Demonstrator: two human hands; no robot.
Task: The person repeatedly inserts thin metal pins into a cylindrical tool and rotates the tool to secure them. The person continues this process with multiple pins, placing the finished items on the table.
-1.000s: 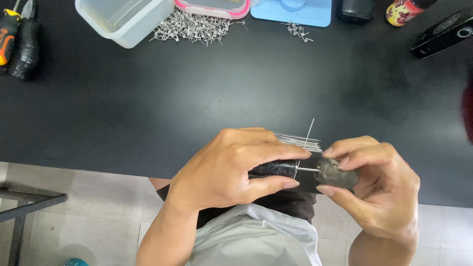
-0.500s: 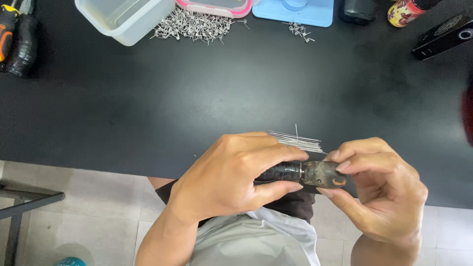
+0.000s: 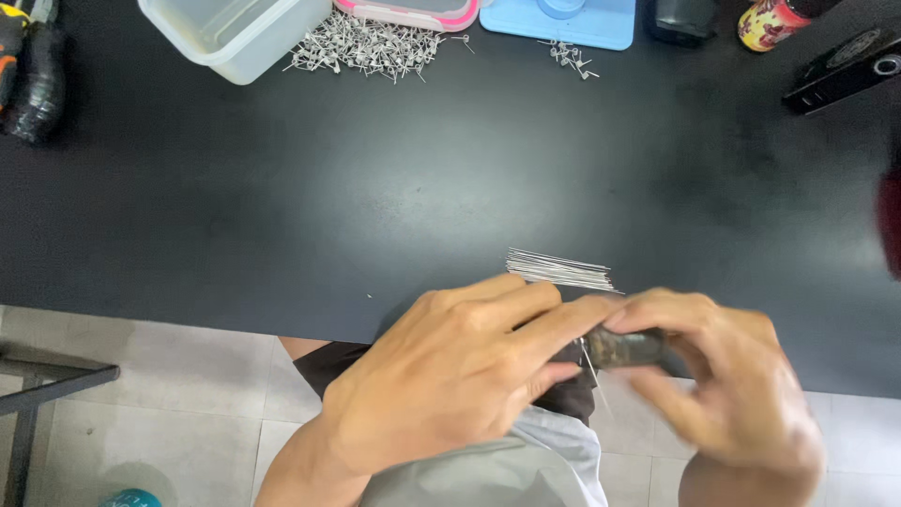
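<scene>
My left hand (image 3: 450, 376) and my right hand (image 3: 723, 385) meet at the near edge of the black table (image 3: 394, 207). Together they hold a small dark cylindrical tool (image 3: 624, 347) with a thin metal wire (image 3: 589, 361) at its left end. The left fingers wrap over the tool's left part and the right fingers pinch its right end. The right hand is blurred. A flat bundle of straight thin wires (image 3: 558, 269) lies on the table just beyond my fingers.
At the far edge stand a clear plastic tub (image 3: 235, 33), a pink-rimmed lid (image 3: 408, 13), a blue tray (image 3: 563, 21) and a colourful can (image 3: 765, 23). Piles of small bent wire pieces (image 3: 366, 47) lie near them. Dark tools (image 3: 33, 80) sit far left, a black device (image 3: 840, 70) far right.
Both hands have dropped slightly toward me with the tool. The single wire that stood upright above the tool a second ago now points down beside it.
</scene>
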